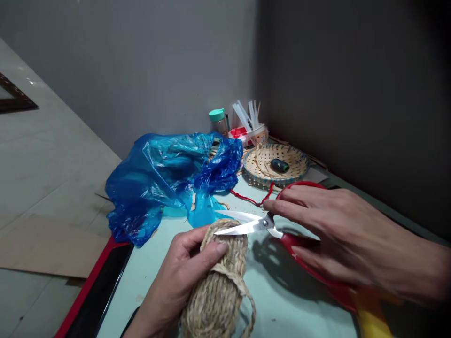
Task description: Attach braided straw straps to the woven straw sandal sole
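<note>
My left hand (pixel 192 270) is closed round a woven straw piece (pixel 214 300), long and rounded like a small slipper, with the thumb on top. A braided strand crosses its middle and hangs in a loop on the right side. My right hand (pixel 327 225) grips red-handled scissors (pixel 243 228) with the blades parted. The lower blade lies over the far end of the straw piece; whether it touches is unclear. Some of the right fingers are hidden by the handles. A red cord (pixel 246 198) lies on the table just beyond the scissors.
A crumpled blue plastic bag (pixel 165 173) lies at the back left. Behind the scissors sits a shallow woven basket (pixel 253 174) with a dark oval item (pixel 279 165). A green-lidded jar (pixel 217 121) and a cup of white sticks (pixel 259 136) stand by the wall. Something yellow (pixel 371 314) is at lower right.
</note>
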### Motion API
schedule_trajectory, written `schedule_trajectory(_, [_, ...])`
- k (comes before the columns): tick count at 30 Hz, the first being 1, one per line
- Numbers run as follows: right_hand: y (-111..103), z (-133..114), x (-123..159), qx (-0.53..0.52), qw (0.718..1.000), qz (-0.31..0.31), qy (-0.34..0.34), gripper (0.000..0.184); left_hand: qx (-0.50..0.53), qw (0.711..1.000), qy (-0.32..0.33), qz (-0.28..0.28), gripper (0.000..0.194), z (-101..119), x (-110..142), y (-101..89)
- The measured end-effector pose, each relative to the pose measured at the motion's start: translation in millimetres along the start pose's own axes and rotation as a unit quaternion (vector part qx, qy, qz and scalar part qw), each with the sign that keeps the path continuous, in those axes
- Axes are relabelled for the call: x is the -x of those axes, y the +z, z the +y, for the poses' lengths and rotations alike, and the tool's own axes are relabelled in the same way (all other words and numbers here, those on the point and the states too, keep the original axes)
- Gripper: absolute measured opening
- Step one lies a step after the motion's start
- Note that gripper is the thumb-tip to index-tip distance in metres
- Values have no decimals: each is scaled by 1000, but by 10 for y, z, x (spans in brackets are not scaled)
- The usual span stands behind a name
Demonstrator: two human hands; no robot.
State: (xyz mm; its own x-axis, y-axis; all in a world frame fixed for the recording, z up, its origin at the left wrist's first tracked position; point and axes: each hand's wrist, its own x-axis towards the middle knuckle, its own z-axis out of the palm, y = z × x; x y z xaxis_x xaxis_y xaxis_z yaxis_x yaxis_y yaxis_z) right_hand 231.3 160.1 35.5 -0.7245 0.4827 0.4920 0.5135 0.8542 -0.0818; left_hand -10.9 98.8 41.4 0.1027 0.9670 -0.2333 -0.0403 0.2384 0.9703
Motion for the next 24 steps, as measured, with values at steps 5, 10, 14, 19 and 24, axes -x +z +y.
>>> schedule_trajectory(5, [11,20,-3,1,1000,10,-24,23,36,999,-10,-29,28,-13,12,22])
schedule_trajectory(10, [40,26,3,18,999,14,-32,23,50,997,-42,-36,33,-21,21,-2])
schedule_trajectory(14, [33,26,11,11,999,22,-44,23,39,997,-57,-35,35,-16,40,-15])
schedule_trajectory(19, [17,19,45,-11,999,-10,-36,26,-9,998,-66,-15,33,37,71,0])
schedule_trajectory(24, [28,8,64,-18,999,4,-47,26,-5,997,-80,-13,25,92,82,25])
